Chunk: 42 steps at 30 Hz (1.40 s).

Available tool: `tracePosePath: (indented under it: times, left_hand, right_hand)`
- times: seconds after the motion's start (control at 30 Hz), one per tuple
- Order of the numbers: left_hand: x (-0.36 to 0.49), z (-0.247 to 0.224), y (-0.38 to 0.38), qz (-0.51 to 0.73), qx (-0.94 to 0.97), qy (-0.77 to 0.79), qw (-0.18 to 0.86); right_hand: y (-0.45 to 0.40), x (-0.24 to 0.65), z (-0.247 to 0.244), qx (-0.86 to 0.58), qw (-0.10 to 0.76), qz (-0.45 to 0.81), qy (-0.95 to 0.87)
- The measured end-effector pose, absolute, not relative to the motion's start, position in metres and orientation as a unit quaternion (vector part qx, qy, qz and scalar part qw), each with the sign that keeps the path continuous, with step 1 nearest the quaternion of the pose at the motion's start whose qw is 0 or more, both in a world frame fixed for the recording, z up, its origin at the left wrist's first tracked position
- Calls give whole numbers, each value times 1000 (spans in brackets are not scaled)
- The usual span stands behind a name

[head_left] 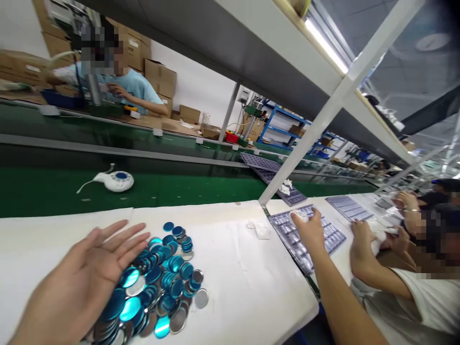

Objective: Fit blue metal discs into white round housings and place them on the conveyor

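Note:
My left hand (89, 273) is palm up with its fingers stretched out, at the left edge of a pile of thin round metal discs (168, 273). Some discs show shiny blue faces, others plain silver; part of the pile is hidden behind the hand. Farther right, my right hand (311, 230) has its thumb and fingers around a white round piece (299, 215), above a grey compartment tray (332, 235). Small pieces that look clear or silvery fill the tray's compartments. The white piece is partly covered by the fingers.
A white round object with a blue centre and a strap (118, 181) lies on the green belt (187, 189). More trays (266, 172) straddle its edge near a white post (305, 143). A co-worker's arm (370, 261) is close on the right; another person (140, 91) sits opposite.

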<state>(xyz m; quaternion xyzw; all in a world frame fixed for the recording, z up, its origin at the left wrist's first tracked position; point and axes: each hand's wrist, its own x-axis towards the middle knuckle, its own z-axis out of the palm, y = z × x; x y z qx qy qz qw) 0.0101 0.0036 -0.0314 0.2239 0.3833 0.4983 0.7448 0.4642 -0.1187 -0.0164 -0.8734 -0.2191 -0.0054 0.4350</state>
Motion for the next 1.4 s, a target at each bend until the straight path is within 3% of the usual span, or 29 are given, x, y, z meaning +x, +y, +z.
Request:
tracePosePath:
  times: [0.13, 0.17, 0.23, 0.33, 0.43, 0.57, 0.77, 0.9, 1.07, 1.27, 1.4]
  left_hand:
    - [31, -24, -24, 406, 299, 347, 791]
    - [34, -24, -30, 387, 306, 333, 803]
    - [39, -23, -41, 362, 298, 294, 833]
    - [41, -21, -47, 379, 242, 237, 861]
    - [36, -18, -41, 453, 220, 255, 825]
    - [30, -13, -32, 499, 183, 281, 799]
    - [28, -12, -33, 505, 168, 304, 791]
    - [28, -18, -36, 493, 184, 286, 801]
    - [29, -20, -40, 468, 240, 273, 805]
    - [31, -18, -48, 464, 327, 305, 765]
    - [34, -23, -53, 464, 346, 317, 751]
  right_hand:
    - [-109, 364, -10, -761, 515, 102, -381]
    - [-105, 332, -9, -666, 561, 181, -458]
    - [-91, 271, -6, -539, 565, 292, -553]
    - [-63, 215, -2, -499, 500, 347, -617]
    - [-26, 209, -2, -516, 438, 356, -645]
    - [23, 224, -13, -565, 371, 314, -666]
    - [51, 214, -38, -612, 181, 251, -728]
    - [51, 208, -41, -611, 140, 234, -743]
    - [22, 219, -15, -598, 191, 252, -736]
    - [-56, 230, 23, -514, 411, 427, -620]
    - [-82, 214, 20, -472, 458, 455, -600]
